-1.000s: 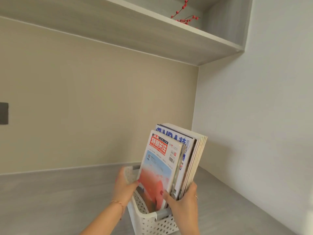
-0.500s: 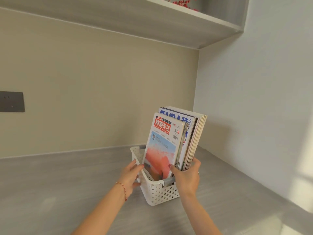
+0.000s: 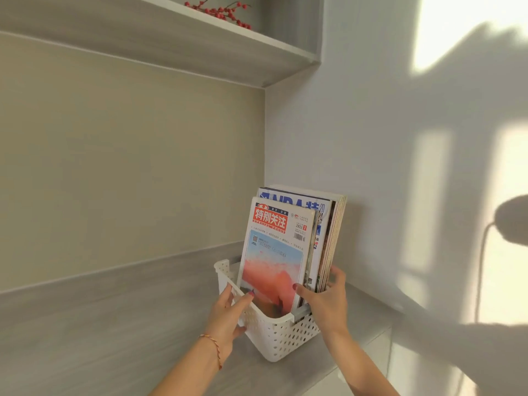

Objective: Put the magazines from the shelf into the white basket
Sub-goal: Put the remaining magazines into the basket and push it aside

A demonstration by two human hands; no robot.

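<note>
Grey wood-grain desk [image 3: 100,324] ran bare on the left, below a beige back wall. Left hand [image 3: 228,318] gripped the near left wall of the white basket [image 3: 280,335], thumb over the rim, fingers curled on the outside; red cord bracelet [image 3: 215,348] at the wrist. The perforated basket sat on the desk near the corner. Stack of magazines [image 3: 288,244] stood upright inside it, leaning slightly toward the right wall; front cover showed a red Chinese masthead above a pink-and-blue picture. Right hand [image 3: 328,301] held the stack low down, thumb on the front cover, fingers wrapped round the back edges. Shelf [image 3: 171,35] overhead showed only a sprig of red berries [image 3: 225,14]; no magazines visible there. Judged the loading step essentially done, hands settling the stack. Next move probably calls for easing both hands off without tipping the stack, then checking the shelf for leftovers.
</note>
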